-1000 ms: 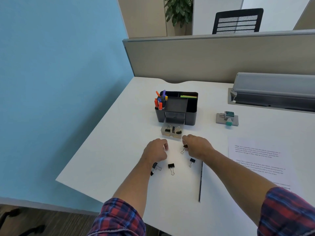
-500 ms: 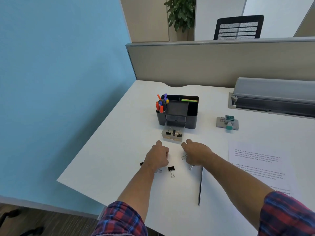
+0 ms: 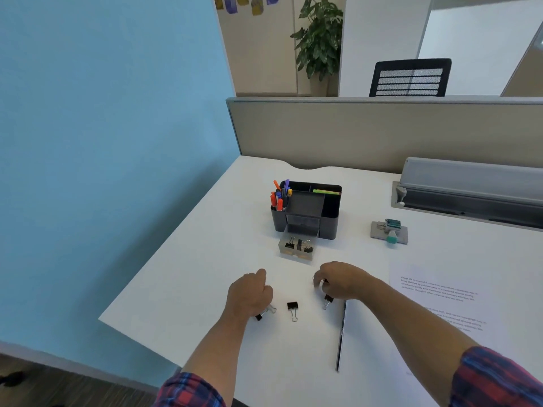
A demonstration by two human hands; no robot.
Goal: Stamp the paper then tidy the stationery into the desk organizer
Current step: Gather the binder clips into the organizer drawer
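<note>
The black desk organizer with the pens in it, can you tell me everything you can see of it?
The desk organizer is a dark, plastic-looking box standing upright on the white desk, beyond both hands. Its top is split into compartments: the left one holds upright orange, blue and purple pens, the back right one something flat and green, the middle one looks empty. A small clear drawer is pulled out from its front, with black binder clips inside. Neither hand touches it.

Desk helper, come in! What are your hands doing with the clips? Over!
Left hand curled over a clip; right hand pinching another. One binder clip loose between them. Open drawer ahead, path clear.
</note>
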